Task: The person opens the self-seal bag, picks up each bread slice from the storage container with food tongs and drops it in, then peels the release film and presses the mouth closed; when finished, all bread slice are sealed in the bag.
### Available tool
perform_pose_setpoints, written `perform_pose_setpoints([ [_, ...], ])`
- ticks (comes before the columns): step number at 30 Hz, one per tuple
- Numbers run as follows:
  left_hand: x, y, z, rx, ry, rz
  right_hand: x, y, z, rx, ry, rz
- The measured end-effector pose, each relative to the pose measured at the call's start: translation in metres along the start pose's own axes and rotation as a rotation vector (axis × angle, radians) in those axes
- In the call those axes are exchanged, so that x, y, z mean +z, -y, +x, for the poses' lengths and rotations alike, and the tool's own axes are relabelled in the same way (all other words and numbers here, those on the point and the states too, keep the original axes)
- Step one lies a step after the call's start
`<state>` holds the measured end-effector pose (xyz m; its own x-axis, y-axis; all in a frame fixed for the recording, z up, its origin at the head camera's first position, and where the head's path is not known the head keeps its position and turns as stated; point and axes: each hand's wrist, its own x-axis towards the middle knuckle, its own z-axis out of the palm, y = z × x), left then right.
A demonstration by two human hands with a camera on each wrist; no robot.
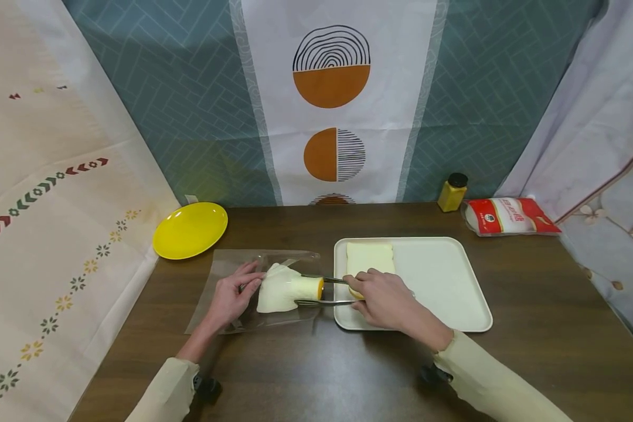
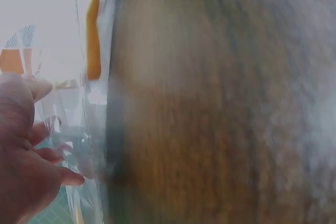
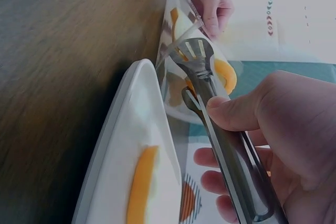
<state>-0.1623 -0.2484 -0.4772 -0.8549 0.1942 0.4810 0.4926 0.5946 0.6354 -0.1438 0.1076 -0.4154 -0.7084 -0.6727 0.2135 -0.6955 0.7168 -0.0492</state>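
Observation:
In my right hand (image 1: pixel 382 296) I hold metal tongs (image 3: pixel 231 156), thumb on one arm and fingers about the other. Their slotted ends grip a white bread slice (image 1: pixel 279 290) with a golden crust, squeezed narrow on the right and fanned out on the left. It overlaps a clear plastic bag (image 1: pixel 218 266) lying flat on the table. My left hand (image 1: pixel 234 296) pinches the bag beside the slice's left edge; some fingers show through the plastic in the left wrist view. More sliced bread (image 1: pixel 371 258) lies on a white tray (image 1: pixel 438 287), partly hidden by my right hand.
A yellow plate (image 1: pixel 190 231) is at the back left of the brown wooden table (image 1: pixel 316 375). Toward the back right are a yellow jar with a black lid (image 1: pixel 452 193) and a red and white packet (image 1: pixel 511 217). Patterned cloths (image 1: pixel 216 105) hang behind.

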Motion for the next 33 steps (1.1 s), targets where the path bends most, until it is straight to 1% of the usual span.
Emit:
perform_pose_setpoints([
  [5, 0.001, -0.001, 0.000, 0.010, -0.004, -0.008, 0.005, 0.005, 0.011, -0.014, 0.015, -0.007],
  [14, 0.001, -0.001, 0.001, 0.024, -0.015, -0.012, 0.010, 0.011, 0.026, -0.010, 0.044, 0.021],
  [22, 0.002, -0.001, 0.001, 0.009, -0.032, -0.026, 0.012, 0.011, 0.032, 0.004, 0.059, 0.026],
  [28, 0.005, -0.004, 0.001, 0.013, -0.040, -0.046, 0.013, 0.013, 0.037, -0.006, 0.073, 0.038],
  [33, 0.006, -0.005, 0.002, 0.010, -0.045, -0.044, 0.014, 0.014, 0.044, -0.010, 0.072, 0.045],
])
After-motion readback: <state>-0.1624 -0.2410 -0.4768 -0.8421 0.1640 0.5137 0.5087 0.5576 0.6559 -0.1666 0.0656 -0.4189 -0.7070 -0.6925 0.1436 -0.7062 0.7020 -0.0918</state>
